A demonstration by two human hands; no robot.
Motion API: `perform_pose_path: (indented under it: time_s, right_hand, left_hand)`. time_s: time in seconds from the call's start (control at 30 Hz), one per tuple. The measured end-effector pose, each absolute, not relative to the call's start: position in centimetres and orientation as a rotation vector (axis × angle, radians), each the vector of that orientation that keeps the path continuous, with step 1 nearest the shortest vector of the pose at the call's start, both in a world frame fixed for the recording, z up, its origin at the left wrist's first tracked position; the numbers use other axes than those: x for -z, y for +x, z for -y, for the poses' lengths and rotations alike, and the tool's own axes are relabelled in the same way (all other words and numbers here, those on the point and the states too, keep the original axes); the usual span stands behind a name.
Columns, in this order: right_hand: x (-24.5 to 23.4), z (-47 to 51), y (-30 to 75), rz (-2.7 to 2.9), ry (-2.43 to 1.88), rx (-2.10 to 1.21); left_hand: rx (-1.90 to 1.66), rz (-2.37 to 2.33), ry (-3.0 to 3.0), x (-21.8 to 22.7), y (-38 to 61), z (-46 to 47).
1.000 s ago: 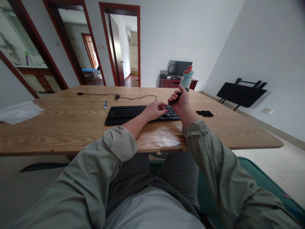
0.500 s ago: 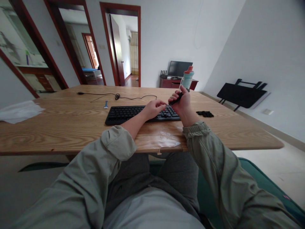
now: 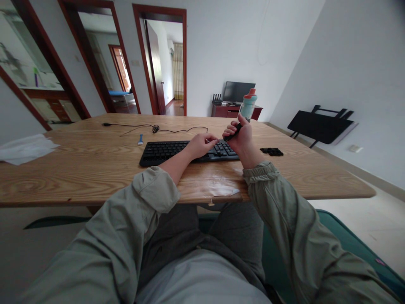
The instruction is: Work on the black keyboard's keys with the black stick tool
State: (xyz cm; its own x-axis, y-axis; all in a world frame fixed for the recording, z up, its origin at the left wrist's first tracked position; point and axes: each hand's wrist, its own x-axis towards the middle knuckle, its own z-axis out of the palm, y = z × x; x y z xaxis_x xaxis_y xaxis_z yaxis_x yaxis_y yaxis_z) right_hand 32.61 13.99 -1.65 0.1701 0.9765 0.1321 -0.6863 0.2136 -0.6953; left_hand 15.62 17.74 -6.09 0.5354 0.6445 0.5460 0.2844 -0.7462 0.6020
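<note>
A black keyboard [image 3: 164, 148] lies on the wooden table in front of me. My left hand [image 3: 202, 145] rests over its right half, thumb and forefinger pinched near the keys; whether something small is between them I cannot make out. My right hand [image 3: 241, 134] is wrapped round a dark-handled tool [image 3: 231, 134], held tilted with its lower end toward the number-pad side of the keyboard. The tool's tip is too small to tell. Just right of the right wrist sits a little heap of loose black keycaps [image 3: 271, 151].
A clear bottle with a red and teal lid [image 3: 248, 105] stands behind my right hand. A black cable [image 3: 155, 128] runs behind the keyboard. A small blue-and-white brush [image 3: 141, 139] lies left, with white sheeting [image 3: 27, 148] farther left. The table's front edge [image 3: 120, 203] is near my lap.
My left hand has shifted slightly left, its fingers drawing back a little from the right hand. The right hand keeps the tool in nearly the same place.
</note>
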Motion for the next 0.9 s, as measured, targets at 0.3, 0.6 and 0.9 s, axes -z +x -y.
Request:
perform_pose_path:
  time_s: [0.3,0.6,0.9]
  right_hand:
    - [1.8,-14.4,32.7,0.627,-0.571,-1.126]
    - [2.1,-14.8,32.7,0.61,-0.528,-1.096]
    - [2.0,-14.4,31.8,0.64,-0.556,-1.093]
  left_hand:
    - [-0.984,-0.669,2.304,6.2,16.1,-17.5]
    - [-1.119,-0.735,2.385,5.8,15.9,-16.5]
    - [-1.152,-0.749,2.61,5.5,15.8,-16.2]
